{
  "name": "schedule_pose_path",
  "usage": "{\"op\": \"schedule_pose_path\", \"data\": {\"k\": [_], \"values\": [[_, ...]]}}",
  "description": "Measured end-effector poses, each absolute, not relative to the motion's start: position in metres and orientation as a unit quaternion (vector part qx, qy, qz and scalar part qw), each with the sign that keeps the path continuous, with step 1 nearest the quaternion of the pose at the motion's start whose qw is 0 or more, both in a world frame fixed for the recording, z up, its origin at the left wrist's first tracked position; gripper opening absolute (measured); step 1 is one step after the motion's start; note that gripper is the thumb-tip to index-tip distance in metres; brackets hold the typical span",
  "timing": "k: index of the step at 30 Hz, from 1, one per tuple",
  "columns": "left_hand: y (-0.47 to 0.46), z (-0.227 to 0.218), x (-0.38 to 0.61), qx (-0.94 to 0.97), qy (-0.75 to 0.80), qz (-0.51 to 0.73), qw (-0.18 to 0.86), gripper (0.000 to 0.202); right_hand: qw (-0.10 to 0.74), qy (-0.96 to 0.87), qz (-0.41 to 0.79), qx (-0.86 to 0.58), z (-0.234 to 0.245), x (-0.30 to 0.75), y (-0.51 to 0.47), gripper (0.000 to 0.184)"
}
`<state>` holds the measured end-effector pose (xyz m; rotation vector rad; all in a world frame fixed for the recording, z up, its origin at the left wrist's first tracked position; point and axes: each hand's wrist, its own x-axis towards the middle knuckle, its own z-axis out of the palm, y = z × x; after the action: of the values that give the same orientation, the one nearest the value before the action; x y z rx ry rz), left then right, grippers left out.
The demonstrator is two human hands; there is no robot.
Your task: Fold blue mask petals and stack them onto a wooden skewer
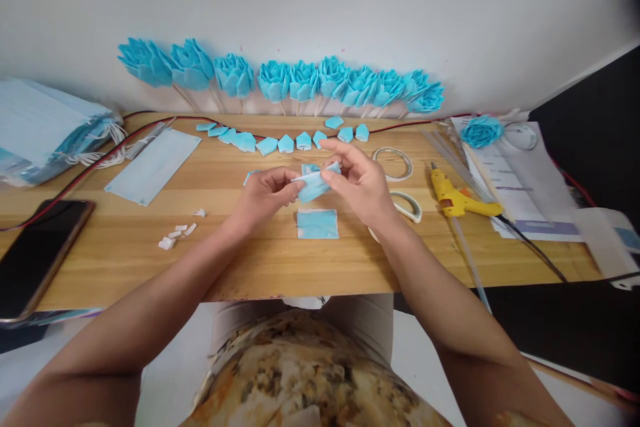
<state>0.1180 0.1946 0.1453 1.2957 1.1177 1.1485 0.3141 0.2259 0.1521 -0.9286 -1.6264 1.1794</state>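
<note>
Between my two hands is a small piece of light-blue mask fabric, held above the table. My left hand pinches its left end between thumb and fingers. At the other end, my right hand grips it with the thumb, its index finger raised. Just below lies a flat blue fabric rectangle on the wood. Behind the hands runs a row of folded blue petals with pointed tips. Another bit of blue fabric is partly hidden behind my left hand.
Several blue fabric flowers on sticks lean against the wall. To the right are tape rolls and a yellow glue gun. On the left are a flat mask piece, a mask stack, a phone and white scraps.
</note>
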Motion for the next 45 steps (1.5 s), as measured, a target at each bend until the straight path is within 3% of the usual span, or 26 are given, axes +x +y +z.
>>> {"op": "schedule_pose_path", "data": {"k": [18, 22, 30, 38, 45], "values": [[0.196, 0.141, 0.112, 0.483, 0.44, 0.522, 0.548, 0.039, 0.51, -0.614, 0.433, -0.418, 0.157, 0.315, 0.228, 0.038], [0.194, 0.148, 0.112, 0.509, 0.471, 0.542, 0.475, 0.031, 0.5, -0.618, 0.438, -0.419, 0.156, 0.315, 0.228, 0.039], [0.192, 0.146, 0.12, 0.586, 0.447, 0.507, 0.447, 0.02, 0.444, -0.646, 0.489, -0.382, 0.148, 0.31, 0.223, 0.04], [0.198, 0.14, 0.118, 0.397, 0.398, 0.589, 0.58, 0.028, 0.407, -0.579, 0.632, -0.316, 0.148, 0.308, 0.224, 0.042], [0.198, 0.141, 0.117, 0.349, 0.351, 0.584, 0.643, 0.028, 0.397, -0.555, 0.646, -0.342, 0.143, 0.304, 0.224, 0.033]]}}
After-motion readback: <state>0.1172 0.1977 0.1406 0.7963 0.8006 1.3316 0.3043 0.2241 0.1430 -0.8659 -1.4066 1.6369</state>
